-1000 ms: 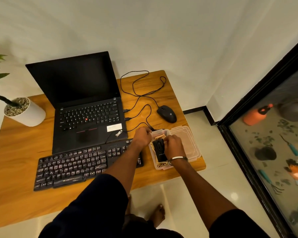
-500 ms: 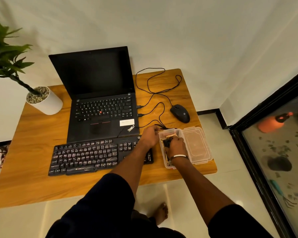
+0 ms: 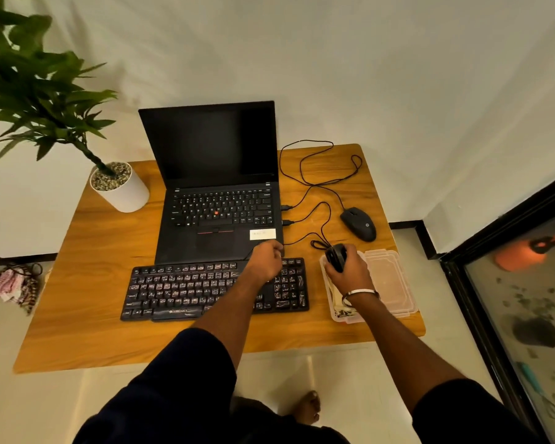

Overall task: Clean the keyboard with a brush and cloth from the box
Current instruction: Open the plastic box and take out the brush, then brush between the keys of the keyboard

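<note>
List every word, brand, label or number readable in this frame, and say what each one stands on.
"ZEBRONICS", faint, on the front edge of the external keyboard.
"hp" logo, small round mark, on the mouse.
White sticker on the laptop palm rest: writing too blurred to read.
Key legends on both keyboards: too small to read.
Dark object in the right hand: no text visible.

Single head view, high above desk (image 3: 109,283), facing forward-down, wide-angle.
</note>
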